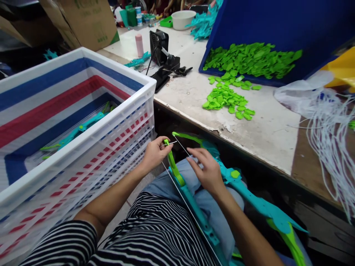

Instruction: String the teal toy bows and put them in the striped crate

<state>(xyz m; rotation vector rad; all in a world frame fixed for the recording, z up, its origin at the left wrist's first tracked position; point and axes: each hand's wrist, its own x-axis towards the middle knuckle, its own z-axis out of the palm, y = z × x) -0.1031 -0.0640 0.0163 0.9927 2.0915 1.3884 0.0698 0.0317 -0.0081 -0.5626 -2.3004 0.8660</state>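
Note:
Across my lap lies a teal and green plastic toy bow (191,205), with a white string (181,195) running along it. My left hand (155,153) is closed, thumb and fingers pinching the bow's green tip (173,168) and a short loop of string. My right hand (206,170) is to the right of it, thumb and fingers closed near a thin white string that stretches up to another green tip. That tip belongs to a second teal and green bow limb (249,197), which extends down to the right past my knee. Exact finger contact on the string is partly hidden.
On my left stands a white plastic crate (154,85) with a striped liner and bow parts inside. The worktable (266,125) holds loose green pieces (226,98), a blue bin (241,29), a small black fan (158,46) and a bundle of white strings (330,136).

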